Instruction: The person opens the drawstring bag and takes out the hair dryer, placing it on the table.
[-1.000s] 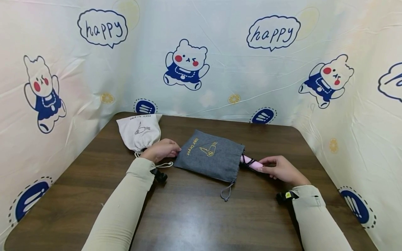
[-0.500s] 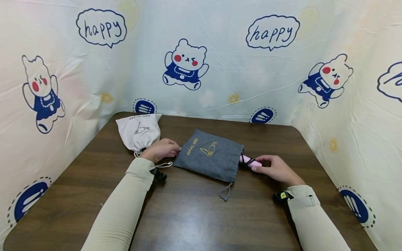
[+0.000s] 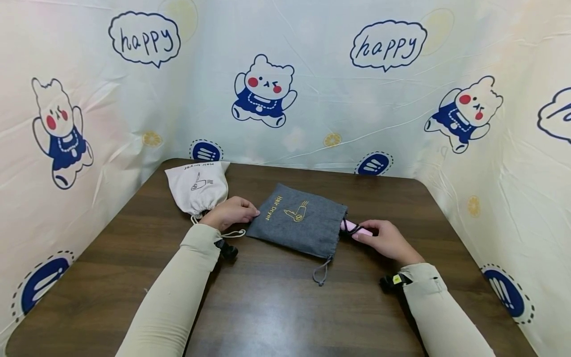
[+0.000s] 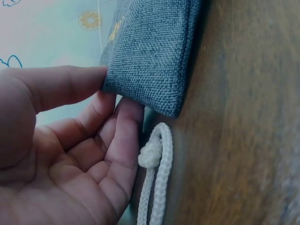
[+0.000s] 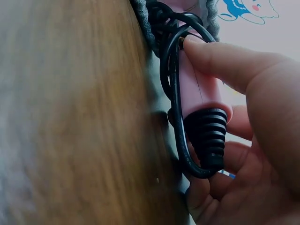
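Observation:
A grey drawstring bag [image 3: 303, 233] with yellow "Hair Dryer" print lies flat mid-table, its mouth facing right. From that mouth sticks the pink handle of a hair dryer [image 3: 359, 230]; the rest is hidden inside. My right hand [image 3: 392, 242] holds this handle, thumb along the top near the bag's mouth and fingers beneath. A black power cord [image 5: 165, 79] loops around the handle, which ends in a ribbed black sleeve [image 5: 207, 133]. At the bag's closed left end, my left hand [image 3: 229, 213] pinches a corner between thumb and fingers.
A white drawstring bag [image 3: 198, 191], printed "Hair Dryer", lies at the back left, partly behind my left wrist. Its white cord [image 4: 161, 183] trails beneath the left hand. A grey cord loop [image 3: 322, 273] hangs from the grey bag. Printed curtains [image 3: 312, 99] enclose the brown table [image 3: 267, 307].
My right hand has slid left along the hair dryer's handle, closer to the bag's mouth. The left hand and both bags have hardly moved.

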Demonstrator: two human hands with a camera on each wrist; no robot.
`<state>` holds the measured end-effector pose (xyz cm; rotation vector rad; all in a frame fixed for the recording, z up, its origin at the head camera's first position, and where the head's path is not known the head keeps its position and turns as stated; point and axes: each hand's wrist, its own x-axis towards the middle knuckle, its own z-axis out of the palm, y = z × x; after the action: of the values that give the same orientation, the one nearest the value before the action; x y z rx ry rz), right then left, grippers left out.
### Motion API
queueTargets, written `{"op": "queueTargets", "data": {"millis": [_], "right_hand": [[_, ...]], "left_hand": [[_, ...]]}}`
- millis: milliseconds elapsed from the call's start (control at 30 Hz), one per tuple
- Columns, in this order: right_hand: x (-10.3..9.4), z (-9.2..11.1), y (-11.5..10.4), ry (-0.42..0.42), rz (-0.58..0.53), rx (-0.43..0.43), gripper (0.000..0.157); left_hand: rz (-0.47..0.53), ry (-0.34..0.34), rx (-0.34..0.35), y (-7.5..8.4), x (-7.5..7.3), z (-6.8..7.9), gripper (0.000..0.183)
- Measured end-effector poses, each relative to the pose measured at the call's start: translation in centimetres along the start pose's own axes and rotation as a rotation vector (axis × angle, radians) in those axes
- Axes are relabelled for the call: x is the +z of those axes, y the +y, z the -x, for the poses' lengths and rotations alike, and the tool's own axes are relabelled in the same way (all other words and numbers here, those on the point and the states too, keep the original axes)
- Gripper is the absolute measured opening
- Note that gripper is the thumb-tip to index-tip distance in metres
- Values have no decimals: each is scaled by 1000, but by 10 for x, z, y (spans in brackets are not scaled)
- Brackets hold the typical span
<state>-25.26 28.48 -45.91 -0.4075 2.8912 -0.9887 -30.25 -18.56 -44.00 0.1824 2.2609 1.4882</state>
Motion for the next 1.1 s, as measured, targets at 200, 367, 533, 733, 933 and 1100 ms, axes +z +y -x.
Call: {"op": "queueTargets", "data": {"millis": [200, 367, 533, 733, 933, 1100], "right_hand": [[-3, 0, -1, -17, 7, 12, 47], [-5, 0, 0, -30, 13, 23, 50], [-7, 1, -1, -31, 14, 19, 51], [-9, 1, -1, -44, 6, 17, 52], [-9, 2, 2, -39, 9, 15, 51], [-9, 2, 3, -35, 17, 8, 50]], "left_hand": [[10, -18, 14, 0, 0, -2, 15], [2, -21, 5, 0, -1, -3, 13], [8, -28, -1, 0, -2, -2, 13], [14, -37, 11, 0, -2, -1, 14], [24, -36, 8, -1, 0, -2, 13], [33, -42, 10, -1, 0, -3, 10]]}}
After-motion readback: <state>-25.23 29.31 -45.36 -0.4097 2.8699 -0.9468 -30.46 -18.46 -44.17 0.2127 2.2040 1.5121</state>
